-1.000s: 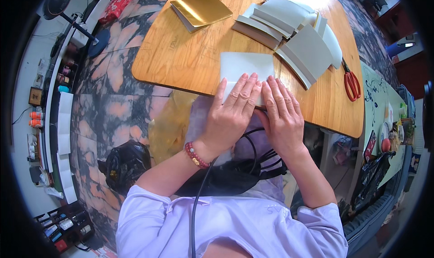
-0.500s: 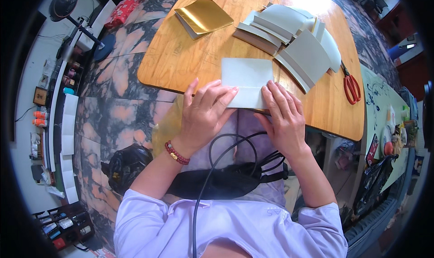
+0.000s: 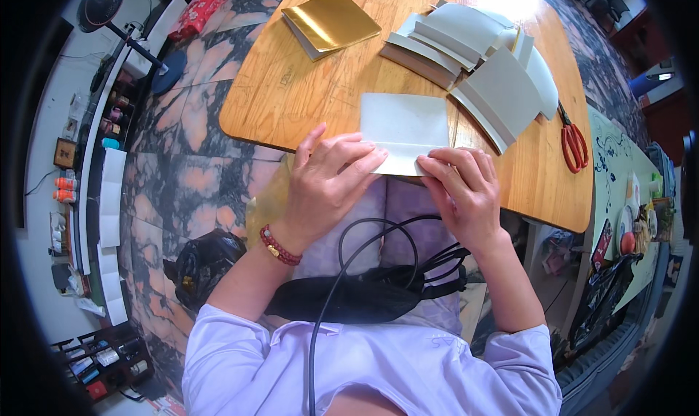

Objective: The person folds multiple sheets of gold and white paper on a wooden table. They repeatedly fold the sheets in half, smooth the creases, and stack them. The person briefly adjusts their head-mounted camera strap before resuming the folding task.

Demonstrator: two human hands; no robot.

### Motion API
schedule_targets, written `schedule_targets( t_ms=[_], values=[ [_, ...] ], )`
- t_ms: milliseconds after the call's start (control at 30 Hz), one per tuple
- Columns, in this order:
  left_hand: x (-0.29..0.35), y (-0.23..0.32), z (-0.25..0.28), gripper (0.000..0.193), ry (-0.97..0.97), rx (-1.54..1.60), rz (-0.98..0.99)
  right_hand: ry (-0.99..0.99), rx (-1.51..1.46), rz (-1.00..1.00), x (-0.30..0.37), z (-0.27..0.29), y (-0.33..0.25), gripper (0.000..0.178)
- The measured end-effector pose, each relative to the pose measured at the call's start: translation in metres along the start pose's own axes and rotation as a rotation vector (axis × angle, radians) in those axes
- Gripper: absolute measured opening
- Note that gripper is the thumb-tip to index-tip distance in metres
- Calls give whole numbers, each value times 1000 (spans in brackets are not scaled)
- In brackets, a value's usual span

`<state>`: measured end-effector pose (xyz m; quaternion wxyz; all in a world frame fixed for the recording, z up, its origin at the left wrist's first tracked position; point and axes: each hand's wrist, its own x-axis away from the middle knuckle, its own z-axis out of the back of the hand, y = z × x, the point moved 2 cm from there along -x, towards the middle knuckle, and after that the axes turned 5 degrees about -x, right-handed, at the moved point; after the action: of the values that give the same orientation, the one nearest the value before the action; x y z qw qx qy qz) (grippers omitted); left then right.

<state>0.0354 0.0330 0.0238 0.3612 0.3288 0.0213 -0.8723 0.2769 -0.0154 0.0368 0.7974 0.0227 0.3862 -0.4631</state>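
A white paper sheet (image 3: 404, 119) with a crease across its lower part lies at the near edge of the wooden table (image 3: 291, 88). My left hand (image 3: 331, 172) has its fingertips and thumb at the sheet's near left corner, gripping it there. At the near right corner, my right hand (image 3: 462, 186) pinches the same sheet between thumb and bent fingers. Just beyond it to the right is a spread pile of folded white and grey paper pieces (image 3: 502, 99), each with a folded strip along one edge. A stack of gold foil sheets (image 3: 331, 22) lies at the far left of the table.
Red-handled scissors (image 3: 574, 146) lie at the table's right edge. A black cable (image 3: 342, 270) loops over a black pouch (image 3: 349, 296) at my lap. On the floor at left sit a black plastic bag (image 3: 211, 267) and a fan (image 3: 102, 4). A patterned side table (image 3: 619, 161) stands at right.
My right hand has gone from lying over the sheet's right side to pinching its near right corner. The left hand stays almost in place on the left corner.
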Motion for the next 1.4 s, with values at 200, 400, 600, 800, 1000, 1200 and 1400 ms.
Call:
schedule_targets(
  t_ms=[200, 400, 600, 800, 1000, 1200, 1400],
  values=[
    [-7, -8, 0, 17, 76, 154, 96, -40, -177, -109, -17, 7, 8, 16],
    [-20, -10, -4, 15, 122, 196, 179, -27, -380, -446, -23, 4, 18, 19],
    [-27, -12, -6, 22, 97, 190, 236, -47, -323, -493, -30, 4, 20, 30],
    [-31, -17, -7, 25, 64, 175, 249, -59, -261, -525, -32, 5, 25, 39],
    [-33, -17, -6, 26, 49, 139, 266, -69, -194, -504, -32, 5, 27, 42],
    [-34, -16, -6, 26, 44, 137, 274, -104, -150, -502, -34, 5, 30, 43],
    [-34, -16, -7, 26, 43, 132, 273, -96, -105, -475, -32, 3, 29, 42]
  ],
)
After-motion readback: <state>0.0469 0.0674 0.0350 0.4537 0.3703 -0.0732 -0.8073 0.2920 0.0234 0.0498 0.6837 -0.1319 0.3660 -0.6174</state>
